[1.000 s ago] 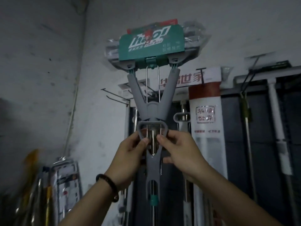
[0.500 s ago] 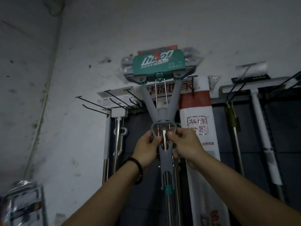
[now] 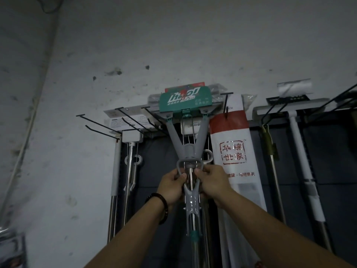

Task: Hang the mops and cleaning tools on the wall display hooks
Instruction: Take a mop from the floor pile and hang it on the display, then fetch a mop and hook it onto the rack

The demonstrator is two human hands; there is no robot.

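A grey sponge mop [image 3: 188, 151] with a green label [image 3: 185, 101] on its head stands upright against the wall display. Its head sits level with the black wire hooks [image 3: 133, 120]. My left hand [image 3: 172, 187] grips the left side of the mop's grey pull handle. My right hand [image 3: 212, 182] grips the right side of the same handle. The steel pole [image 3: 193, 229] runs down between my forearms. Whether the mop head rests on a hook is hidden behind the label.
A white and red bagged mop [image 3: 233, 151] hangs just right of it. Other mops hang to the left [image 3: 131, 161] and right [image 3: 297, 151]. A long hook [image 3: 226, 103] sticks out beside the label. A plastic-wrapped item [image 3: 11, 246] sits at the lower left.
The mop head has moved lower in the view and closer to the wall, now level with the hooks. Both hands keep their grip on the pull handle.
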